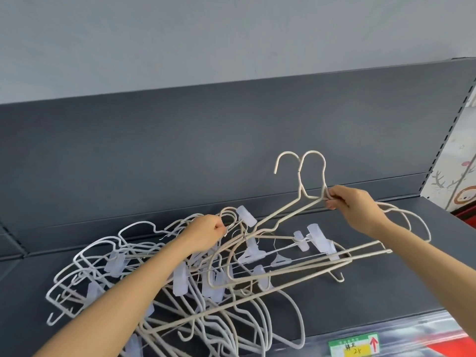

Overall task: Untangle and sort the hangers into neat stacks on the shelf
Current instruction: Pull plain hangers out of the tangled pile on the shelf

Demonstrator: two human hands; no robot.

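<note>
Head view. Dark shelf (386, 292); hanger tangle (159, 287) covers its left and centre and overhangs the front edge. Bare shelf to the right and along the back panel (180, 150). Right hand (353, 206) closed on the necks of two cream hangers (306, 202), hooks up, lifted clear of the shelf at the pile's upper right. Left hand (203, 231) pinched shut on a hook at the pile top. Clips (319, 239) lie between the hands.

Even, soft light; wide-angle bending at edges.
</note>
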